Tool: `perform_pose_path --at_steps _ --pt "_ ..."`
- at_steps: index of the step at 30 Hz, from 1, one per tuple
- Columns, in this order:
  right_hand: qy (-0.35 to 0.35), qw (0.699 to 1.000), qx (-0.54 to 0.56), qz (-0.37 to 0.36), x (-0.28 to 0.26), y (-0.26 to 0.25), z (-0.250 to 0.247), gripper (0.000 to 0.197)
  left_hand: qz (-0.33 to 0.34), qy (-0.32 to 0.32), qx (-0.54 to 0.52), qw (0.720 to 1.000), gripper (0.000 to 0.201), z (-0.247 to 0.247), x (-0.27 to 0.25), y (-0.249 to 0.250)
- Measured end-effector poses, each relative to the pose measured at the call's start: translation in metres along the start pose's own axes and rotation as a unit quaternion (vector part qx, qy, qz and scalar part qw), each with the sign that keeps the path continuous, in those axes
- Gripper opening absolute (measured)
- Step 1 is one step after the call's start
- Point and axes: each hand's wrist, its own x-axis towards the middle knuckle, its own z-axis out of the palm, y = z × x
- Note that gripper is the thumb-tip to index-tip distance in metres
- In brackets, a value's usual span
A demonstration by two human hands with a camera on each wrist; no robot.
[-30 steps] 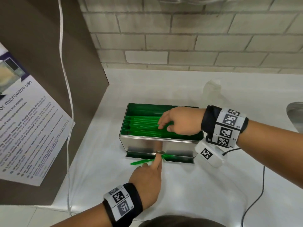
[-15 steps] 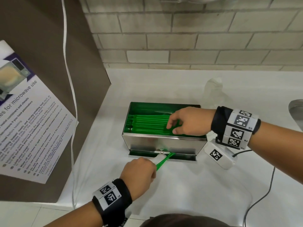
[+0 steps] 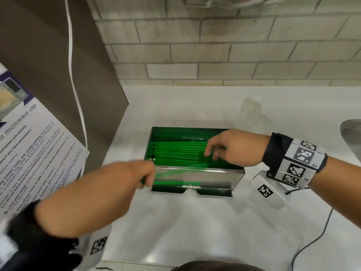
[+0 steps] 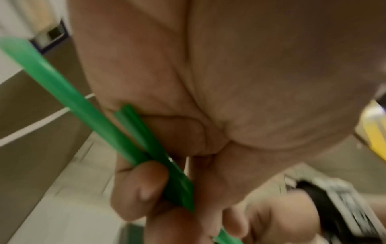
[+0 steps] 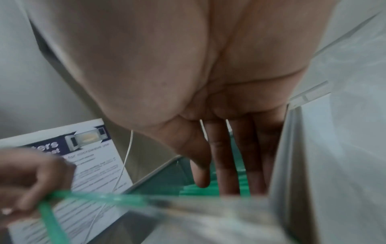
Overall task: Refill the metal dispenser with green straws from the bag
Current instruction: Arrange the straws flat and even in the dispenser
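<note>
The open-topped metal dispenser stands mid-counter, with a layer of green straws lying lengthwise inside. My right hand reaches in from the right, its straight fingers resting on that layer. My left hand, blurred by motion, hovers at the dispenser's front left corner. It pinches two loose green straws between thumb and fingers. Those straws smear across the dispenser's front wall. A crumpled clear bag lies behind the dispenser at the right.
A brown panel with a microwave poster and a hanging white cord closes off the left. A brick wall stands behind. A metal object shows at the right edge. A black cable trails over the white counter.
My left hand took the loose straws from the front slot and has lifted them up and left to the dispenser's front corner. The right hand stayed on the straws inside.
</note>
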Motion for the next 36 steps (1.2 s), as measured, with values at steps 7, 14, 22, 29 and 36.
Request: perform_pose_path --at_steps 7,14,22,29,36 --pt "0.128 0.987 0.093 0.024 -0.005 0.004 -0.044 0.031 0.056 0.013 0.083 0.995 0.052 -0.057 0.068 0.023" --pt "0.064 0.998 0.002 0.000 0.007 -0.007 -0.028 0.023 0.137 -0.160 0.088 0.974 0.046 -0.012 0.133 0.037" --pt "-0.083 0.979 -0.184 0.011 0.032 -0.011 0.010 0.038 0.052 -0.283 0.140 0.947 0.036 -0.020 0.158 0.036" --pt "-0.161 0.966 -0.203 -0.024 0.038 -0.015 0.013 0.034 0.046 -0.352 0.173 0.919 0.035 0.003 0.157 0.039" --pt "-0.092 0.973 -0.213 -0.015 0.038 -0.013 0.013 0.041 0.046 -0.382 0.177 0.906 0.041 -0.004 0.150 0.037"
